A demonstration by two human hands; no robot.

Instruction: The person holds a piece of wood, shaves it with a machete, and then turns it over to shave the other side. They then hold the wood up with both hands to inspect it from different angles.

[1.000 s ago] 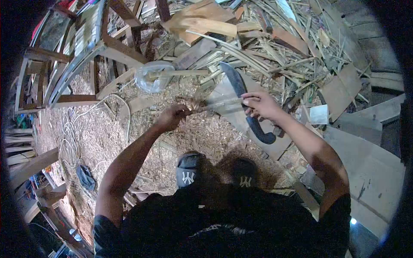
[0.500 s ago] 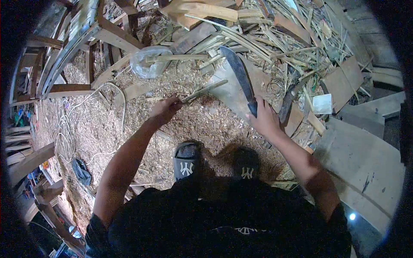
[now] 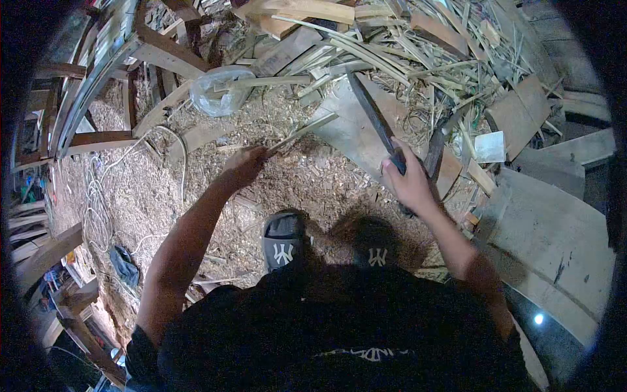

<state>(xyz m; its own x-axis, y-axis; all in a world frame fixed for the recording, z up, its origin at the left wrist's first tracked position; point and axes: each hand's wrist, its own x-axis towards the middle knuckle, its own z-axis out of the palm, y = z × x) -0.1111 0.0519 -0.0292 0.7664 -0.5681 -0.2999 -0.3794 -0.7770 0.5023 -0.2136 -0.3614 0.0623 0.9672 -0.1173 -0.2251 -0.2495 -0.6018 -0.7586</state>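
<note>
- Left hand (image 3: 245, 166) is out in front, arm nearly straight. Its fingers are clenched round the near end of a thin bamboo strip (image 3: 302, 132).
- The strip angles up and to the right, and its far end reaches the edge of a pale wooden slab (image 3: 349, 140).
- Right hand (image 3: 408, 184) is fisted on the handle of a machete (image 3: 373, 112), elbow bent. The blade points away and a bit left, over the slab.
- Blade and strip are apart. Can't tell if the blade touches the slab.
- Between the hands it's just shavings (image 3: 307, 183), pretty open.
- Tighter further out: there's a heap of bamboo offcuts (image 3: 418, 52) right past the blade tip and a plastic bag (image 3: 219, 91) left of the strip's tip. A wooden frame (image 3: 98, 78) sits further left.
- Grey boards (image 3: 555, 242) lie outside the right arm, and a sandal (image 3: 282, 243) is just below the hands.
</note>
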